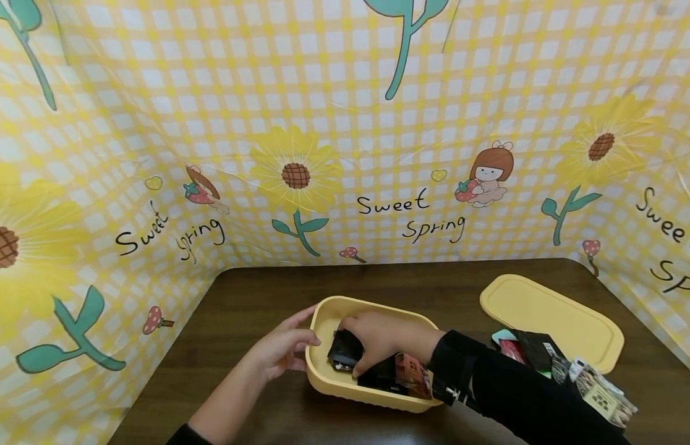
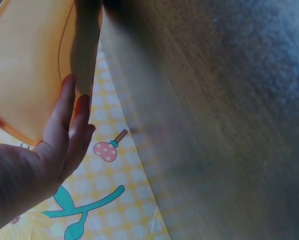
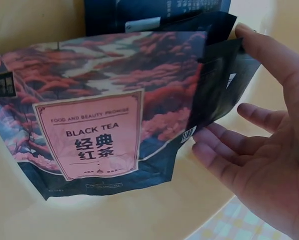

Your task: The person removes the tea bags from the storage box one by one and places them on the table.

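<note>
A yellow plastic box (image 1: 373,398) stands on the table with several pouches inside. My left hand (image 1: 275,349) holds its left end, thumb at the rim and fingers against the outside; the left wrist view shows these fingers (image 2: 64,115) along the wall. Reaching into the box, my right hand (image 1: 378,337) grips a dark pouch (image 1: 345,352) between thumb and fingers. In the right wrist view that dark pouch (image 3: 217,85) stands behind a pink-and-navy black tea pouch (image 3: 89,130). The sleeve partly covers the box's right end.
A flat yellow lid (image 1: 590,321) lies on the brown table (image 1: 256,296) at the right. Against its near edge lie a black packet (image 1: 540,349), a pink packet (image 1: 513,351) and a clear bag with a pale label (image 1: 601,398). A checked cloth (image 1: 345,235) hangs behind.
</note>
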`<state>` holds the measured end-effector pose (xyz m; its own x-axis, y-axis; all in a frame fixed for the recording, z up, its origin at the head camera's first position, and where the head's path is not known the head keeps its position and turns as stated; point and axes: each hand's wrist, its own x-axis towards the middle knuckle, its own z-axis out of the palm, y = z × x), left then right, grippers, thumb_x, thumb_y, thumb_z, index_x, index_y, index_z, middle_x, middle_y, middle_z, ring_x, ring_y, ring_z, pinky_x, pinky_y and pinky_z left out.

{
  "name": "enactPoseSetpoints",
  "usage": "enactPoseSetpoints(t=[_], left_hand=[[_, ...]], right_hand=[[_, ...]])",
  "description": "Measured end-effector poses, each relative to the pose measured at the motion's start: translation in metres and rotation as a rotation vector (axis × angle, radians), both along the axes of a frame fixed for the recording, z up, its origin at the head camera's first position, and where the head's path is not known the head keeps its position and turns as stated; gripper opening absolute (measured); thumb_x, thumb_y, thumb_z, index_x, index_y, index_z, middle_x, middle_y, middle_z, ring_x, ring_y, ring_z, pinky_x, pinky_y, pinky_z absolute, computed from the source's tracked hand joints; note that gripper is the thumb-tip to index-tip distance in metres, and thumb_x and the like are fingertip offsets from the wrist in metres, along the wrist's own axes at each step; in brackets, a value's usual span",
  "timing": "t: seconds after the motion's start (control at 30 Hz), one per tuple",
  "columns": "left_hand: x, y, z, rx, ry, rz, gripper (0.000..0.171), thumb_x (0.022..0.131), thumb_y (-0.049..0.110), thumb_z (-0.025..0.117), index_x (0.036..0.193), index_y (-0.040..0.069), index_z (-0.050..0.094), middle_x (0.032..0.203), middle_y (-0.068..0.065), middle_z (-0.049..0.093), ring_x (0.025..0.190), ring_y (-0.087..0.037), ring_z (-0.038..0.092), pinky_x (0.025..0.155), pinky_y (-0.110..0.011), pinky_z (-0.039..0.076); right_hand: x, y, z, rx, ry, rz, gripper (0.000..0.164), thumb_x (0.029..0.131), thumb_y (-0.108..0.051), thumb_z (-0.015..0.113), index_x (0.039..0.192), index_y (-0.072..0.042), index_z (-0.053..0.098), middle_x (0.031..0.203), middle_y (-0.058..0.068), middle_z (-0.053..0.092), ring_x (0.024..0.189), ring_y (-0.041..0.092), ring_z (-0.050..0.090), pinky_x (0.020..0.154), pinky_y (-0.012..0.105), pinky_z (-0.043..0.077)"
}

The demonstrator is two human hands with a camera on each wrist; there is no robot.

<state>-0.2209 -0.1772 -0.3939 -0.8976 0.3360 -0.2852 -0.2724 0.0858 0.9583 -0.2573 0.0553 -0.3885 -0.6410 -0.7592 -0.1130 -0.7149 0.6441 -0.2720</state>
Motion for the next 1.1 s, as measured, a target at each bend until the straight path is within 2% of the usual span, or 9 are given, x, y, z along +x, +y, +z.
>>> enactPoseSetpoints(t=[0.1,0.27,0.43,0.6,0.7,0.87,0.93,1.0,1.1], left_hand=[[0.0,0.0,0.0,0.005,0.003,-0.006,0.092,0.085,0.005,0.06,0.168,0.013,0.02,0.13,-0.021,0.061,0.105,-0.023,0.069,0.083,-0.052,0.06],[0.001,0.0,-0.001,0.007,0.0,-0.014,0.092,0.085,0.006,0.06,0.168,0.013,0.02,0.133,-0.023,0.06,0.106,-0.023,0.069,0.084,-0.053,0.06],[-0.001,-0.002,-0.002,0.007,0.004,-0.015,0.092,0.085,0.006,0.06,0.168,0.012,0.019,0.136,-0.023,0.06,0.111,-0.027,0.068,0.085,-0.054,0.059],[0.0,-0.001,-0.003,0.009,-0.004,-0.001,0.093,0.085,0.005,0.06,0.168,0.012,0.018,0.137,-0.026,0.058,0.11,-0.027,0.068,0.085,-0.054,0.059],[0.0,-0.001,-0.003,0.004,-0.012,0.011,0.092,0.085,0.004,0.06,0.167,0.012,0.02,0.135,-0.027,0.058,0.105,-0.025,0.07,0.083,-0.052,0.06],[-0.001,-0.001,-0.002,0.004,-0.011,0.009,0.092,0.085,0.005,0.06,0.167,0.012,0.021,0.132,-0.025,0.061,0.099,-0.023,0.071,0.082,-0.051,0.06],[-0.001,-0.002,-0.002,0.011,-0.009,0.002,0.092,0.086,0.005,0.06,0.168,0.011,0.019,0.13,-0.023,0.062,0.099,-0.022,0.071,0.082,-0.051,0.06],[-0.001,-0.003,-0.002,0.016,-0.008,-0.005,0.093,0.086,0.005,0.06,0.168,0.011,0.018,0.126,-0.021,0.064,0.099,-0.022,0.071,0.082,-0.051,0.06],[-0.001,-0.005,-0.003,0.013,-0.018,0.003,0.092,0.086,0.005,0.06,0.168,0.011,0.019,0.123,-0.02,0.065,0.098,-0.021,0.071,0.081,-0.05,0.061]], right_hand=[[0.0,0.001,0.0,-0.014,-0.008,0.0,0.083,0.078,-0.038,0.091,0.144,-0.005,0.054,0.135,0.012,0.064,0.123,0.022,0.061,0.104,0.032,0.049],[0.001,0.007,0.006,-0.064,-0.08,-0.017,0.085,0.082,-0.036,0.089,0.151,-0.006,0.049,0.146,0.014,0.057,0.129,0.025,0.057,0.106,0.036,0.049],[0.006,0.018,0.022,-0.224,-0.107,-0.018,0.08,0.085,-0.033,0.086,0.152,-0.007,0.049,0.146,0.013,0.056,0.129,0.027,0.058,0.104,0.041,0.051],[0.008,0.041,0.039,-0.391,-0.076,-0.026,0.08,0.084,-0.031,0.087,0.15,-0.003,0.051,0.141,0.015,0.057,0.124,0.029,0.06,0.102,0.043,0.054],[0.009,0.068,0.046,-0.465,-0.027,-0.043,0.08,0.083,-0.027,0.089,0.147,0.002,0.051,0.136,0.02,0.059,0.12,0.03,0.064,0.097,0.041,0.057],[0.011,0.134,0.041,-0.501,0.01,-0.215,0.079,0.082,-0.026,0.089,0.145,0.003,0.052,0.13,0.02,0.064,0.115,0.032,0.067,0.091,0.043,0.059],[0.017,0.163,0.034,-0.484,0.005,-0.304,0.079,0.083,-0.028,0.089,0.146,0.004,0.052,0.13,0.021,0.064,0.115,0.034,0.066,0.092,0.048,0.058],[0.023,0.19,0.026,-0.439,0.024,-0.354,0.08,0.083,-0.03,0.089,0.144,0.007,0.052,0.131,0.023,0.063,0.113,0.037,0.066,0.09,0.051,0.058],[0.036,0.223,0.016,-0.325,0.054,-0.418,0.082,0.081,-0.035,0.09,0.141,0.008,0.055,0.129,0.024,0.064,0.106,0.034,0.066,0.083,0.046,0.058]])
